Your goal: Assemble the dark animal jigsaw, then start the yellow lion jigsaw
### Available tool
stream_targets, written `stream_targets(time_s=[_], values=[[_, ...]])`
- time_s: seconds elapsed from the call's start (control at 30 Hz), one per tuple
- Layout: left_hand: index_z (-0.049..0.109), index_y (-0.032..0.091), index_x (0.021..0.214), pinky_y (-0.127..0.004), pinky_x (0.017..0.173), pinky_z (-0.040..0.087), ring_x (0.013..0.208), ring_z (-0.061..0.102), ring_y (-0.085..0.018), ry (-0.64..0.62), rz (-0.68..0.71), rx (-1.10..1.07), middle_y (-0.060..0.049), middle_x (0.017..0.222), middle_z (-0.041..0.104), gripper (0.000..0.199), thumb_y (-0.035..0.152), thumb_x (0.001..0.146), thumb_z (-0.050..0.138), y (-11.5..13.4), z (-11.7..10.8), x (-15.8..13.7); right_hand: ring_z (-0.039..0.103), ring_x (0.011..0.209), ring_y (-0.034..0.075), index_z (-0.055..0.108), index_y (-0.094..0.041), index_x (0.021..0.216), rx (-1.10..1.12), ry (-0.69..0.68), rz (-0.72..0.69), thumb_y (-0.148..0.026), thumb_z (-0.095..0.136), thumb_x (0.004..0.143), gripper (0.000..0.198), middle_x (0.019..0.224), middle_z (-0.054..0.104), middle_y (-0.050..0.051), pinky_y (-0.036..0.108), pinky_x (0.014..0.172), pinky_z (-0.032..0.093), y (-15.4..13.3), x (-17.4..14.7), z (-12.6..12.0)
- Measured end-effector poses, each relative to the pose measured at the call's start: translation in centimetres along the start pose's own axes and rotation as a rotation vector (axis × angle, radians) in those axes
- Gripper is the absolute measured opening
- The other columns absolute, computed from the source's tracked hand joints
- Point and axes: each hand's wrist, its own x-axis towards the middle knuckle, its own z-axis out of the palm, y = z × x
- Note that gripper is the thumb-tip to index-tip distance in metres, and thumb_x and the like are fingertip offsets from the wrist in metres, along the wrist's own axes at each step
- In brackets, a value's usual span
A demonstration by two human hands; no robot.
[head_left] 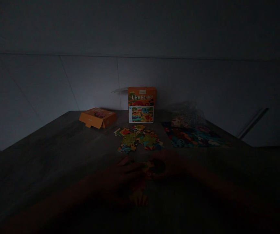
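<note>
The picture is very dark around my hands. My left hand (120, 174) reaches in from the left, its fingers closed at the left edge of a small puzzle piece (149, 174). From the other side my right hand (171, 162) pinches at the same small group of pieces, fingers curled. Exactly where each fingertip grips is lost in shadow. Nearer to me, below the left fingers, lie joined reddish and yellow puzzle pieces (139, 198). Just beyond both hands is a loose heap of colourful puzzle pieces (135, 138).
An orange box (142, 93) marked "LEVEL UP!" stands at the back, with a picture card (141, 114) leaning on it. Left of it lies another orange box (98, 117), flap out. On the right are an assembled dark puzzle (193, 138) and a clear plastic bag (187, 115).
</note>
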Motion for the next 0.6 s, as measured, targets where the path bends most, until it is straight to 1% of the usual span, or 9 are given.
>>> stream_targets(time_s=[0.13,0.3,0.43,0.6], values=[[0.039,0.021,0.149,-0.059,0.109,0.038,0.133,0.037,-0.044,0.006,-0.002,-0.001,-0.01,0.157,0.035,0.085,0.053,0.076,0.068,0.12,-0.16,0.09,0.056,0.073,0.016,0.068,-0.018,0.103,-0.017,0.023,-0.025,-0.044,0.081,0.075,0.04,0.088,0.064,0.001,0.024,0.059,0.033,-0.04,0.0,0.09],[0.04,0.022,0.149,-0.059,0.107,0.039,0.133,0.038,-0.044,-0.007,-0.024,-0.018,-0.011,0.156,0.037,0.084,0.054,0.077,0.068,0.48,-0.5,0.12,0.052,0.065,0.012,0.065,-0.017,0.092,-0.004,0.009,-0.021,-0.043,0.079,0.077,0.033,0.08,0.062,-0.002,0.023,0.055,0.029,-0.07,0.05,0.08],[0.038,0.023,0.15,-0.056,0.107,0.04,0.132,0.038,-0.043,0.032,0.01,-0.016,-0.01,0.155,0.038,0.086,0.053,0.076,0.069,0.24,-0.18,0.12,0.054,0.068,0.014,0.066,-0.017,0.096,-0.011,0.02,-0.02,-0.043,0.081,0.074,0.038,0.083,0.064,0.0,0.023,0.056,0.031,-0.06,0.0,0.05],[0.04,0.021,0.149,-0.058,0.105,0.041,0.13,0.039,-0.044,0.041,0.022,-0.017,-0.012,0.153,0.04,0.084,0.053,0.076,0.068,0.04,0.03,0.12,0.056,0.073,0.016,0.067,-0.018,0.099,-0.04,0.012,-0.017,-0.046,0.079,0.076,0.039,0.088,0.065,0.001,0.024,0.058,0.032,0.14,-0.01,0.22]])
